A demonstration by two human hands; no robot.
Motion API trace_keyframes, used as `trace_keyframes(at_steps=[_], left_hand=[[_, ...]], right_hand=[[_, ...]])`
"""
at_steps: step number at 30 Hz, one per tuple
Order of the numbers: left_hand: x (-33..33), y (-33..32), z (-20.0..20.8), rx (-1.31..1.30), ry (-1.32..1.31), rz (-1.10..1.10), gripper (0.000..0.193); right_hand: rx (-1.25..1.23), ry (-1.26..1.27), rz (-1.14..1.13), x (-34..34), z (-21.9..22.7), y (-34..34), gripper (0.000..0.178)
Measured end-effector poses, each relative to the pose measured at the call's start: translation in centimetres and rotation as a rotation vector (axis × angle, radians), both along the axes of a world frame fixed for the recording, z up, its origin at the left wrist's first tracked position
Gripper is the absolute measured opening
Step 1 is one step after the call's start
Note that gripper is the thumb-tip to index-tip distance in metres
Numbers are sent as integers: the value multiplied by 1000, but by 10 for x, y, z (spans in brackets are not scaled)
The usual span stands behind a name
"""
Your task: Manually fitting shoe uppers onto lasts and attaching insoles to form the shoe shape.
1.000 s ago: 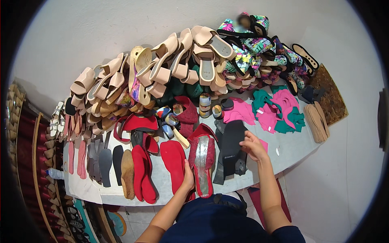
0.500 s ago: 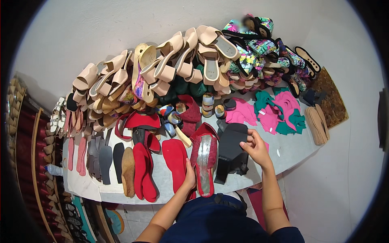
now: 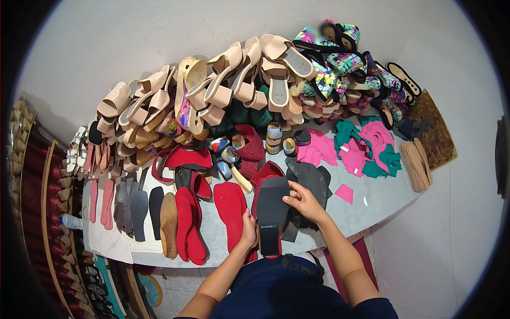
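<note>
My left hand (image 3: 248, 231) grips the left side of a red sandal (image 3: 269, 170) turned underside up at the table's front edge. A black heeled shoe sole (image 3: 272, 199) lies over the sandal and hides most of its underside. The fingers of my right hand (image 3: 303, 202) close on the sole's right edge, near its toe end. Red padded insoles (image 3: 228, 208) lie left of the sandal, partly behind my left hand. Several black soles and sheets (image 3: 309, 178) are piled beyond my right hand.
Beige heeled sandals (image 3: 241, 69) and patterned sandals (image 3: 334, 64) are heaped along the wall. Pink fabric pieces (image 3: 319, 146) and green ones (image 3: 390, 162) lie at right, beside tan insoles (image 3: 415, 165). More red insoles (image 3: 190, 228) and a brown shoe last (image 3: 168, 226) lie at left.
My right hand has moved left, bringing the black sole from the pile over the sandal's underside. A pink scrap and the black pile now show more fully. My left hand stays in place.
</note>
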State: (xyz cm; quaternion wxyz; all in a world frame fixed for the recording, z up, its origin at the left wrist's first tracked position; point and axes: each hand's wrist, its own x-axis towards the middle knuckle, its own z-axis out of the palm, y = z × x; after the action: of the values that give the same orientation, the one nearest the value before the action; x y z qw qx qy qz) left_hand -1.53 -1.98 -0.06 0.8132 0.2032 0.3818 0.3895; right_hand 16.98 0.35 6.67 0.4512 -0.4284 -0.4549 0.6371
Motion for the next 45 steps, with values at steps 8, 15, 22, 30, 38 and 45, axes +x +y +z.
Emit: trace_keyframes(at_steps=[8,15,22,30,38,45], left_hand=[[-4,-2,-20,-28,79,25,60],[-1,-1,-11,-11,62,25,58],[3,-1,2,-26,86,18,52],[4,-5,4,4,60,12,46],[-2,-5,-28,113,148,-48,53],[3,-6,-14,335,255,-30,56]], right_hand=[[289,-714,-143,-7,-7,2,46],[363,-691,-123,-5,-6,7,47],[115,-228,-114,-4,-24,9,41],[79,-77,-227,-6,-34,3,33],[329,-683,-355,-16,-26,-4,42],[279,-1013,-361,-24,-7,-5,51]])
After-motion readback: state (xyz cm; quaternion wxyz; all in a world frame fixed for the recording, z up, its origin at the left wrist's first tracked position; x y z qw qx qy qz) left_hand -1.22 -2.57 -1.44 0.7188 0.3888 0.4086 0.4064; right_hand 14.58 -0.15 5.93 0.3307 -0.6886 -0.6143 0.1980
